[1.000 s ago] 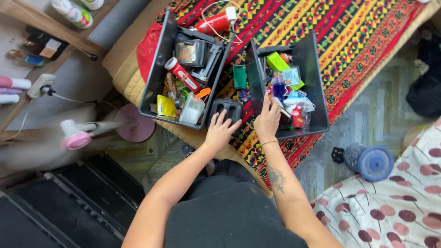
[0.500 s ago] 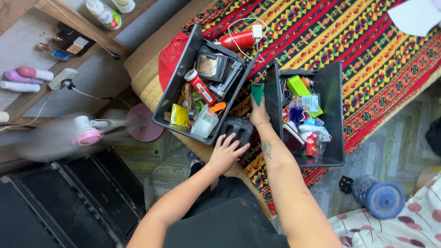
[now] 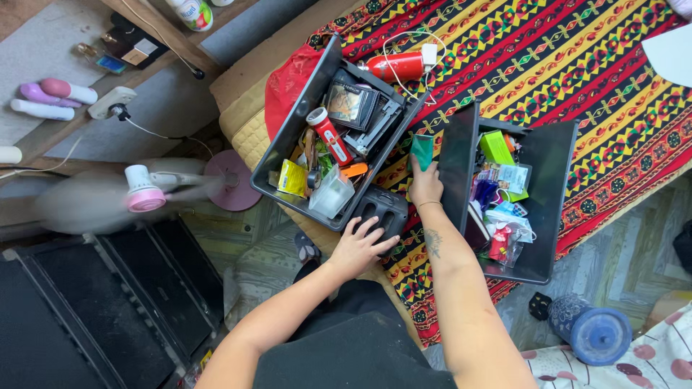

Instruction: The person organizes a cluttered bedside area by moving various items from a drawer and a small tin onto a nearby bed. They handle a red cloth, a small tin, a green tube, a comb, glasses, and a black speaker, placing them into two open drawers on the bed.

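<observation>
At frame centre a black holder [image 3: 380,210] is pressed flat under the left hand [image 3: 358,247], fingers spread, while a green card [image 3: 422,151] is pinched by the right hand [image 3: 425,186] between two bins [image 3: 461,155].

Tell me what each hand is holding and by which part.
The right hand holds a small green flat object by its lower end. The left hand lies on top of a black box-like item; whether its grip closes cannot be told.

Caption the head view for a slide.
Left hand rests on a black case; right hand holds a green packet between two dark bins on a patterned blanket.
</observation>
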